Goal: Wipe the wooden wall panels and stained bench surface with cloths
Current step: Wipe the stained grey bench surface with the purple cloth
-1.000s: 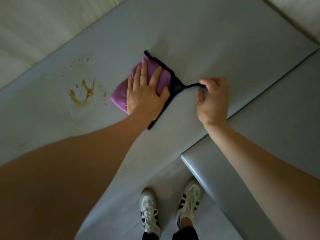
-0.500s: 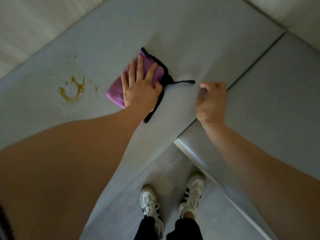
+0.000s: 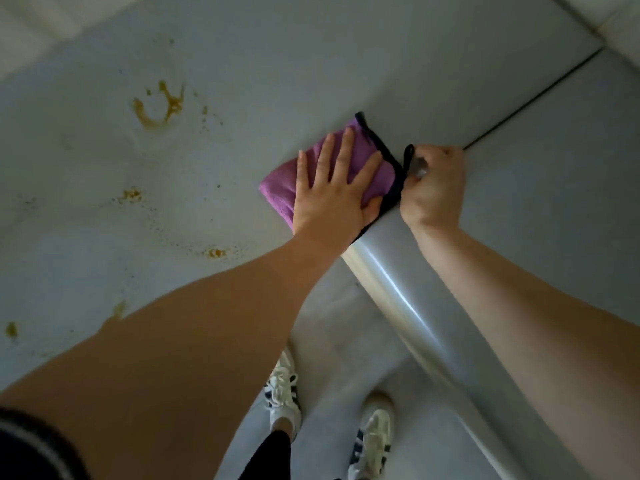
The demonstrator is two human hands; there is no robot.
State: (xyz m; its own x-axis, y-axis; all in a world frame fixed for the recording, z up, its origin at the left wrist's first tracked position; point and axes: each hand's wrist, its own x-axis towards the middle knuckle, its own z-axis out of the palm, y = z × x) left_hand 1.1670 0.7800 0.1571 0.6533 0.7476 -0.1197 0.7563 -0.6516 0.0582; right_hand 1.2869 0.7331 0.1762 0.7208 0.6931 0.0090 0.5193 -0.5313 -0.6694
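The purple cloth (image 3: 277,194) was pressed flat on the grey table (image 3: 311,64) under the left hand (image 3: 334,192), fingers straight. Its black loop (image 3: 408,154) was touched by the right hand (image 3: 433,187), fingers curled; whether it was pinched could not be told. Firm, overlapping strokes toward the yellow stains (image 3: 159,107) would probably serve best.

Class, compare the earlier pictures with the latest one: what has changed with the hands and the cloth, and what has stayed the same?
The right hand, which let the black loop go half a second ago, has closed in beside the purple cloth and seems to pinch it again. The left hand still presses flat on the cloth; the yellow stain remains unwiped.
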